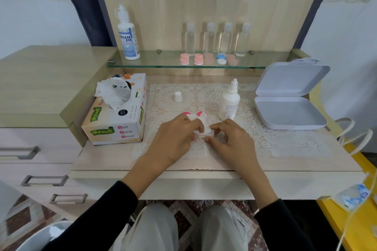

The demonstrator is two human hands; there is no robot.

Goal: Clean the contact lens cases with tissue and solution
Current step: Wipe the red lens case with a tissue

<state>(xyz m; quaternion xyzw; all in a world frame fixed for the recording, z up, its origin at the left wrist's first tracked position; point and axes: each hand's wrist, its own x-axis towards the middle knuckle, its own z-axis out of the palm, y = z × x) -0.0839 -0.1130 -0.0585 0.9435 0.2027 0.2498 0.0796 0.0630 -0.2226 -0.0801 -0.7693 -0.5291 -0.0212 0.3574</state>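
Head view: fingers (199,126) of left hand (175,138) and right hand (231,140) pinch a crumpled tissue (207,132); pink lens case (201,114) pokes out behind it, over lace mat (275,138). Solution bottle (229,104) near right, tissue box (118,120) left on surface (102,159).

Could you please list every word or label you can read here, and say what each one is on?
"DREAM EYE": large bottle on the glass shelf.
"Mysoff": tissue box, top and front.
"Soft Facial Tissue": front of the tissue box.
Too small to read: the small bottle's label and the fine print on the other two.
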